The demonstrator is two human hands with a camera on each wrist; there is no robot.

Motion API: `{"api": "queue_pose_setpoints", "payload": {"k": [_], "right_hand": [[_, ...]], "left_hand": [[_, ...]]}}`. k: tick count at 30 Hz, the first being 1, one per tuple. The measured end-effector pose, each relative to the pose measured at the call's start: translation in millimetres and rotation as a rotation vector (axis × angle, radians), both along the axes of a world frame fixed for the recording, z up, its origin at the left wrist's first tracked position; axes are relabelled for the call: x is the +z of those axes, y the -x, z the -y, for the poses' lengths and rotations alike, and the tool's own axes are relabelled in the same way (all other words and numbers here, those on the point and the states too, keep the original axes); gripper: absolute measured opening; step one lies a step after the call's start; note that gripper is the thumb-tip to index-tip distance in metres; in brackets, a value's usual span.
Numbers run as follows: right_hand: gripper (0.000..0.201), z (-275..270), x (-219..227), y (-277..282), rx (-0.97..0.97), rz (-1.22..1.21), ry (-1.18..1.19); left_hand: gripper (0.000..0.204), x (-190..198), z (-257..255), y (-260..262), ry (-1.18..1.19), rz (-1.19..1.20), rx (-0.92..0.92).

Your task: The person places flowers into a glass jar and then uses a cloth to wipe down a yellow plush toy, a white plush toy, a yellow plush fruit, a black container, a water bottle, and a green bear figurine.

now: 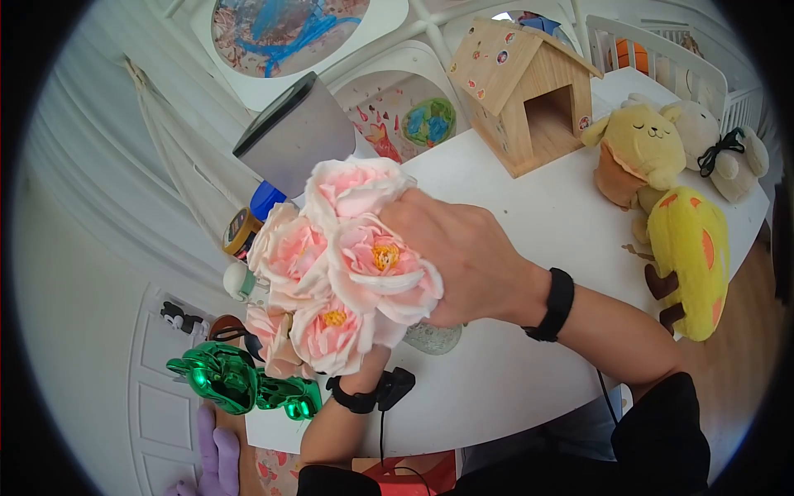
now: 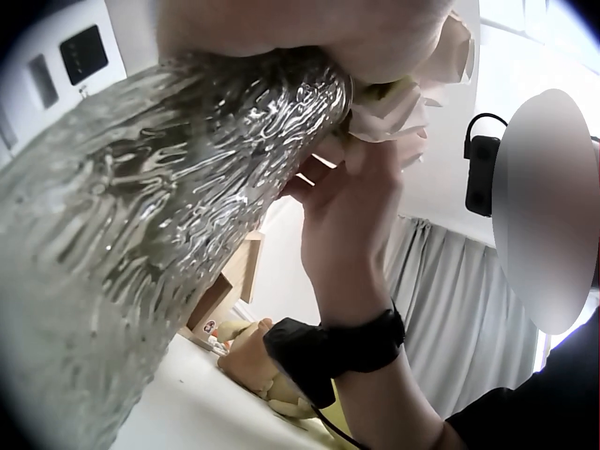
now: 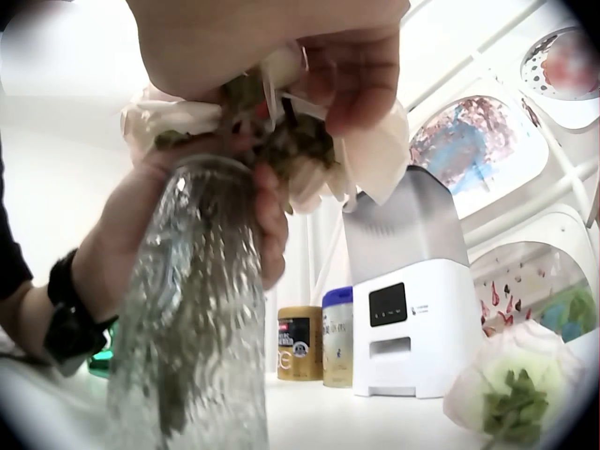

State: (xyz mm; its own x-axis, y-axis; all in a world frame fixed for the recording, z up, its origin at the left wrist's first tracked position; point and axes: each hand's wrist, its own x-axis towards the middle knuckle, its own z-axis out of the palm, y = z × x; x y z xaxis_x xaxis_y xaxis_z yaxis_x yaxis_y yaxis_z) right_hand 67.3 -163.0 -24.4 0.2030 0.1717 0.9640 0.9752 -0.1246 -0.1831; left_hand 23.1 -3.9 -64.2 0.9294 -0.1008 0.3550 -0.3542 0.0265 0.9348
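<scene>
Pink-white roses [image 1: 347, 256] stand bunched in a ribbed glass vase [image 3: 192, 309], their stems visible through the glass. The left hand [image 2: 300, 23] wraps round the vase's neck; in the head view the blooms hide most of it. From the other side, the right hand [image 1: 463, 248] reaches into the bunch, and its curled fingers [image 3: 361, 89] hold a rose close under the bloom, just above the vase's rim. Its exact grip is partly hidden by petals. A separate rose [image 3: 516, 384] lies on the table.
On the white table [image 1: 529, 372] are a wooden house [image 1: 504, 107], plush toys [image 1: 641, 149], a white-grey dispenser [image 3: 412, 300], a gold-coloured can [image 3: 300, 342] and a blue-lidded container [image 3: 337, 342]. A shiny green figure [image 1: 219, 376] stands at the left edge.
</scene>
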Motion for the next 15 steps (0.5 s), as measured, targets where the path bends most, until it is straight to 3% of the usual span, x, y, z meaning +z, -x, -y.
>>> {"api": "queue_pose_setpoints", "payload": {"k": [3, 4, 5, 7, 8, 9, 11, 12, 15], "right_hand": [[0.058, 12.1, 24.1, 7.6, 0.123, -0.042, -0.069], [0.060, 17.0, 29.6, 8.1, 0.156, -0.022, -0.081], [0.060, 22.7, 32.8, 7.1, 0.158, -0.019, -0.079], [0.050, 33.5, 36.3, 3.9, 0.162, 0.033, -0.165], [0.034, 34.1, 36.3, 2.5, 0.189, 0.000, -0.219], [0.034, 32.9, 35.9, 3.9, 0.189, 0.005, -0.220], [0.021, 27.3, 34.3, 8.2, 0.169, -0.197, -0.219], [0.018, 22.6, 32.2, 4.2, 0.132, -0.114, -0.230], [0.021, 13.6, 27.5, 7.6, 0.108, -0.167, -0.226]], "left_hand": [[0.046, -6.4, -17.3, 26.2, 0.014, 0.001, 0.004], [0.047, 1.7, -3.0, 2.2, 0.021, 0.000, 0.005], [0.047, -8.0, -24.5, 46.2, 0.027, 0.000, 0.005], [0.047, -5.3, -28.5, 36.1, 0.039, -0.002, 0.006], [0.047, -2.1, -25.3, 30.6, 0.044, -0.002, 0.005], [0.047, 1.1, -25.1, 28.3, 0.047, -0.001, 0.003], [0.048, 12.6, -37.8, 30.7, 0.050, 0.001, -0.003], [0.048, 16.5, -35.4, 23.3, 0.051, 0.002, -0.005], [0.048, 35.4, -35.6, 5.3, 0.056, 0.005, -0.007]]}}
